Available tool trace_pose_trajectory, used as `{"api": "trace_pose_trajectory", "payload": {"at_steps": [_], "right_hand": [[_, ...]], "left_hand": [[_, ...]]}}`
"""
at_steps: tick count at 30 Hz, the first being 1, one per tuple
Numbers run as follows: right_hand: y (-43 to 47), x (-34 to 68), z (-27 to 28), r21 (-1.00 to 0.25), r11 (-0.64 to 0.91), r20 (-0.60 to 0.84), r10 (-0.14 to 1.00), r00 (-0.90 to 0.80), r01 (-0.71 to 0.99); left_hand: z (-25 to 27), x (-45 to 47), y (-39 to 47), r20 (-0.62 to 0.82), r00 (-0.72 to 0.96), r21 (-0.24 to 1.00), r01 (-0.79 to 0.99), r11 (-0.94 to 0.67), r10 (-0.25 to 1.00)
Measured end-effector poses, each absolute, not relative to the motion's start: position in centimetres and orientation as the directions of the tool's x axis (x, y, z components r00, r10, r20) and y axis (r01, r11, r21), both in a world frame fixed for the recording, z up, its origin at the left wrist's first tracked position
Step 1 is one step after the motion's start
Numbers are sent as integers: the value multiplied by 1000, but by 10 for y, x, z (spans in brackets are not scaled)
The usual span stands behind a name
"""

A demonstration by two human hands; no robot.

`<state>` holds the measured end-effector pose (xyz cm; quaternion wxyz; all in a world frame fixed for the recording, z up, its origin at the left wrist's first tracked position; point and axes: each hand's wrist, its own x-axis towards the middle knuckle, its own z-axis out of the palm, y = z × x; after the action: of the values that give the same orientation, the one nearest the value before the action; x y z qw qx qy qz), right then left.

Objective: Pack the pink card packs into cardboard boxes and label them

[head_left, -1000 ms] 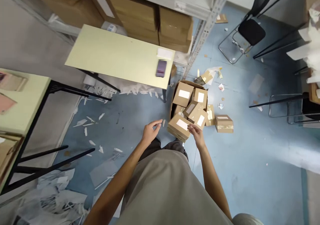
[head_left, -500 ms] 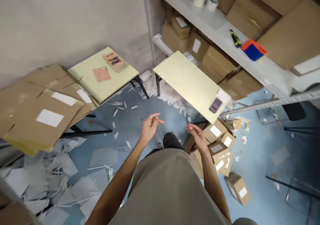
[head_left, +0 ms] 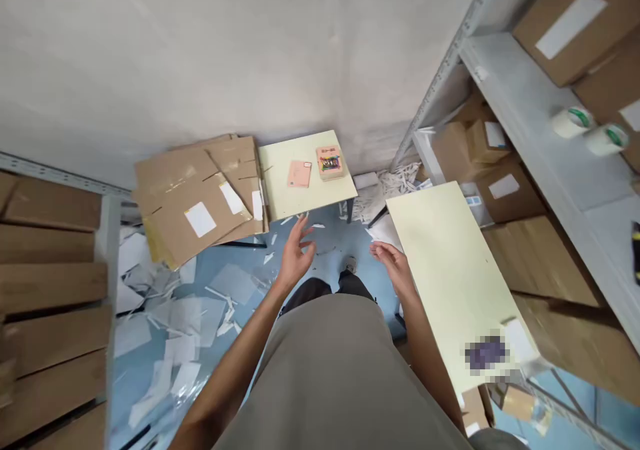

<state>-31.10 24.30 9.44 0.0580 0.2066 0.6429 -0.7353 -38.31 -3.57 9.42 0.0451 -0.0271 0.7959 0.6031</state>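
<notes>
My left hand (head_left: 297, 258) is held out in the air before me, empty, its fingers apart. To the right, my right hand (head_left: 395, 267) hovers near the left edge of a pale yellow table (head_left: 440, 257), fingers loosely extended and nothing visible in them. Beyond my hands, against the wall, stands another pale yellow table (head_left: 285, 202). On it lie a thin pink booklet (head_left: 299, 174) and a thicker pink pack with a colourful printed picture (head_left: 330, 163). Flattened cardboard boxes (head_left: 200, 183) are stacked at that table's left.
Shelves with cardboard boxes (head_left: 55, 277) rise at left. At right, a grey shelf (head_left: 550, 110) carries tape rolls (head_left: 573, 122) and boxes. Paper scraps (head_left: 185, 330) litter the blue floor. A pixelated dark object (head_left: 486, 353) lies on the nearer table.
My view has turned left and moved closer to the wall table. The nearer table now stands beside my right arm, and the left shelves have come into view. Both hands stay empty.
</notes>
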Motion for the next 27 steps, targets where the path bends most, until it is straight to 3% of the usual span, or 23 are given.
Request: {"api": "trace_pose_trajectory", "payload": {"at_steps": [5, 8, 10, 15, 19, 23, 25, 27], "right_hand": [[246, -426, 92, -924, -101, -373, 7, -928, 370], [236, -479, 88, -919, -80, -383, -44, -923, 385], [226, -505, 85, -917, -68, -390, -64, -919, 394], [198, -544, 82, -906, -29, -420, -53, -906, 422], [184, -558, 84, -881, -20, -474, 38, -880, 474], [176, -566, 88, -859, -30, -510, 150, -847, 512], [173, -569, 89, -847, -46, -527, 203, -825, 530], [169, -569, 89, -834, -70, -546, 252, -799, 547]], "left_hand": [[84, -428, -43, -172, -977, 946, -200, 255, -127], [64, -461, -57, -122, -973, 939, -178, 296, -197], [45, -491, -69, -130, -971, 917, -195, 348, -203], [-8, -591, -85, -355, -925, 853, -380, 357, -136], [-37, -669, -75, -411, -909, 690, -362, 627, -73], [-52, -717, -61, -532, -846, 381, -268, 885, -27], [-57, -729, -56, -594, -805, 233, -189, 954, -14], [-62, -734, -50, -612, -791, 176, -123, 977, 11]]}}
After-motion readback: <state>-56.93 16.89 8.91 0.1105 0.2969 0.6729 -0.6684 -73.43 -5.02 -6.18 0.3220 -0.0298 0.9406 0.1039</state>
